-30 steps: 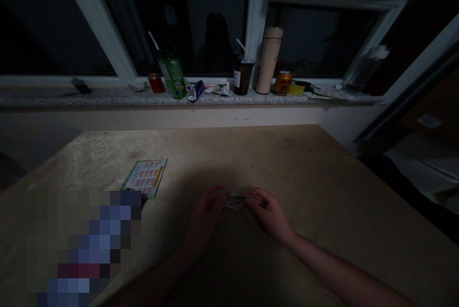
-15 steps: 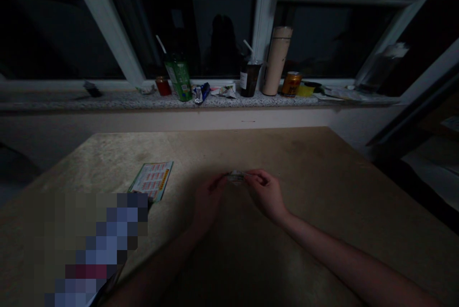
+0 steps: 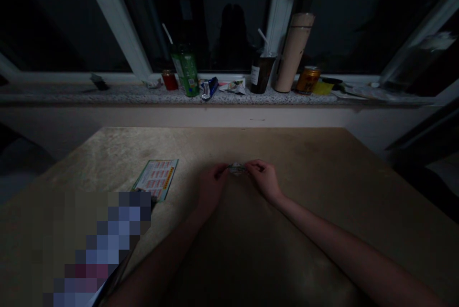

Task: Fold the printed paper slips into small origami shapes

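A small, pale, patterned piece of paper or foil (image 3: 236, 169) spans the gap between my two hands over the middle of the table (image 3: 308, 154). Its exact kind is too dim to make out. My left hand (image 3: 214, 182) pinches its left end between thumb and finger. At the right end, my right hand (image 3: 264, 180) is closed in a similar pinch. Left of my hands lies a printed card (image 3: 158, 178) with rows of red print and a yellow strip. A pixelated patch covers the card's near end and whatever lies below it.
Along the granite windowsill (image 3: 222, 100) stand a green container (image 3: 186, 72) with a straw, a red jar (image 3: 169, 80), a dark drink cup (image 3: 261, 75), a tall beige flask (image 3: 294, 53) and an orange can (image 3: 308, 80). Crumpled wrappers (image 3: 209, 88) lie among them.
The view has shifted slightly, so the sill's items sit further right and higher. Both hands keep their pinch on the small piece, which appears a little higher in the picture.
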